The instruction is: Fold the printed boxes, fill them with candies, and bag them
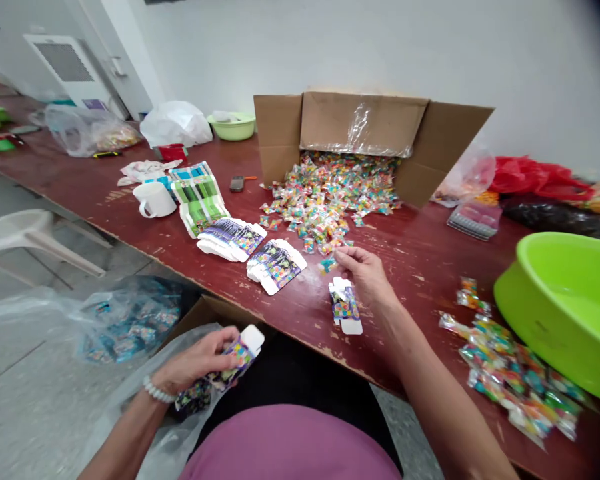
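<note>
My left hand (213, 360) is closed around a small purple printed carton (240, 357) whose white end flap stands up, held over an open plastic bag beside my lap. Between the thumb and fingertips of my right hand (363, 270) is a small wrapped candy packet (327, 265), just above the table. Below that hand lies another purple carton (345, 303) with white flaps spread. Fanned stacks of flat purple cartons (277, 265) rest to its left. A heap of wrapped candies (325, 200) spills from a cardboard box (365, 123) lying on its side.
A green basin (535, 287) stands at the right, with long candy packets (515, 373) beside it. Left of the stacks are a white mug (153, 200) and green flat cartons (199, 198). A plastic bag of blue packets (130, 327) sits below the table edge, near a white stool (25, 233).
</note>
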{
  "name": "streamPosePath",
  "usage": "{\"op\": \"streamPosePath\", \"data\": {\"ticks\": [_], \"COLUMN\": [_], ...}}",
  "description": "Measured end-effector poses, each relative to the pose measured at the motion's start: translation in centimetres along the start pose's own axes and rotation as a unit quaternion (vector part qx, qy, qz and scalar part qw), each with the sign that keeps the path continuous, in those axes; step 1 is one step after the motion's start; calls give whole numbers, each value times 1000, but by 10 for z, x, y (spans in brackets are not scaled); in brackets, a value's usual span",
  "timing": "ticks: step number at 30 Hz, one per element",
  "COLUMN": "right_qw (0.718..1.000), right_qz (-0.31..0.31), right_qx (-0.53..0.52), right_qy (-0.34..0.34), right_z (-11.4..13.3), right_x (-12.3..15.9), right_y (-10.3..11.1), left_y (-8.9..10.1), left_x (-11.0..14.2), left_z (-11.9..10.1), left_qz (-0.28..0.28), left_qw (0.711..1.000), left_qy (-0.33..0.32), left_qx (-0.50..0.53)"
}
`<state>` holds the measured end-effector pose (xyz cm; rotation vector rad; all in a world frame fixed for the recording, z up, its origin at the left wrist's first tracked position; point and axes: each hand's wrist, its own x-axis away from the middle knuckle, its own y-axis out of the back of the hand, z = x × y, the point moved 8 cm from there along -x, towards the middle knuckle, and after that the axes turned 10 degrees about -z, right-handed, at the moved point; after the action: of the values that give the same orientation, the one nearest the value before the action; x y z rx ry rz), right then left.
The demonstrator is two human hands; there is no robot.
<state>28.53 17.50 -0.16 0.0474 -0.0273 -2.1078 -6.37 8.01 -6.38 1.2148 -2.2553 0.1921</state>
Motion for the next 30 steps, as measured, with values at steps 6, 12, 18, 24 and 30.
{"op": "streamPosePath", "data": {"ticks": [6, 12, 18, 24, 30], "right_qw": [984, 983, 986, 969, 984], "right_qz": [143, 178, 133, 244, 168], "right_qx": [-88, -46, -104, -46, -4], "right_qy": [-57, -19, -20, -6, 53], "right_z": [18, 29, 42, 28, 29], "right_x": [86, 119, 111, 142, 133], "right_y": [-48, -57, -48, -74, -64], "left_y": [-47, -58, -51, -64, -70], "left_x": [-7, -3, 0, 5, 5], "left_z": [-57, -75, -68, -79, -78], "left_qz": [-17, -48, -83, -82, -62], "left_qw": [990, 981, 979, 981, 970], "left_qy": [-57, -111, -111, -136, -146], "left_qx": [129, 151, 149, 108, 182]}}
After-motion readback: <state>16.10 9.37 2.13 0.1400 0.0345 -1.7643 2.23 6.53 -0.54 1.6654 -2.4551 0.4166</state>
